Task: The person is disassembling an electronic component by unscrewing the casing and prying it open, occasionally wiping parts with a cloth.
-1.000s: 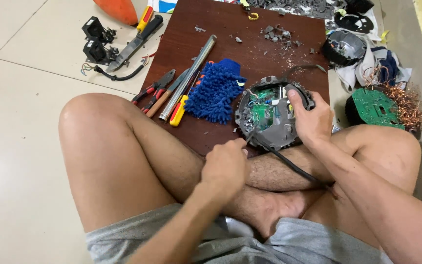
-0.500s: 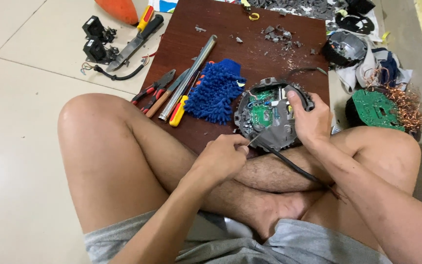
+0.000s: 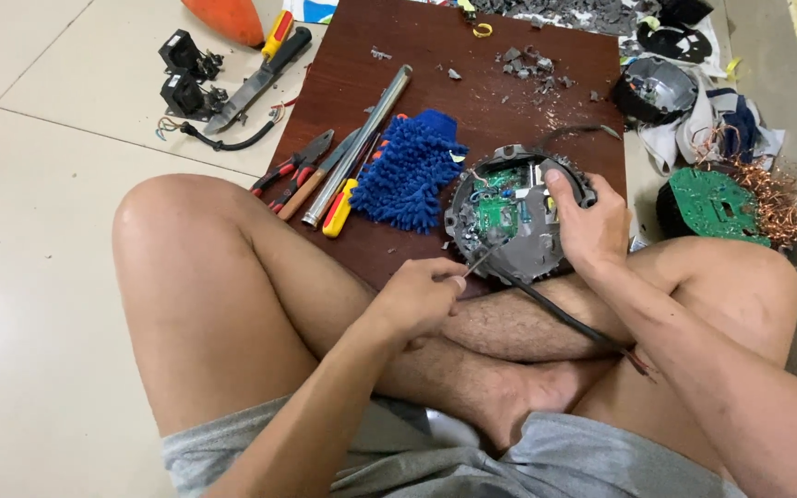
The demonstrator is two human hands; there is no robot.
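A person sat cross-legged on a tiled floor, seen from above, with bare knees framing the work. The left hand (image 3: 420, 297) was closed in a pinch around a thin tool (image 3: 481, 261), probably a small screwdriver, whose tip reached the near edge of a round grey housing (image 3: 517, 214). The right hand (image 3: 590, 224) gripped the housing's right side, fingers curled over the rim and thumb lying on top. The housing rested at the near edge of a dark brown board (image 3: 472, 92), just above the person's crossed shins, open side up, showing a green circuit board (image 3: 494, 208) inside. A black cable (image 3: 560, 315) ran from the housing's near edge down across the right leg.

Just left of the housing lay a blue mitt (image 3: 408, 171) of shaggy fabric. Left of the mitt, a metal pipe (image 3: 358, 143) lay slantwise, with a yellow-handled screwdriver (image 3: 340, 207) and red-handled pliers (image 3: 292, 165) beside it. Small grey fragments (image 3: 528, 66) were scattered on the board beyond the housing. To the right of the housing, off the board, sat a second green circuit board (image 3: 710, 202) touching a tangle of copper wire (image 3: 777, 198). Beyond that stood another round casing (image 3: 655, 89). Far left of the housing, on the floor, were a knife (image 3: 255, 83) and two black parts (image 3: 184, 76).
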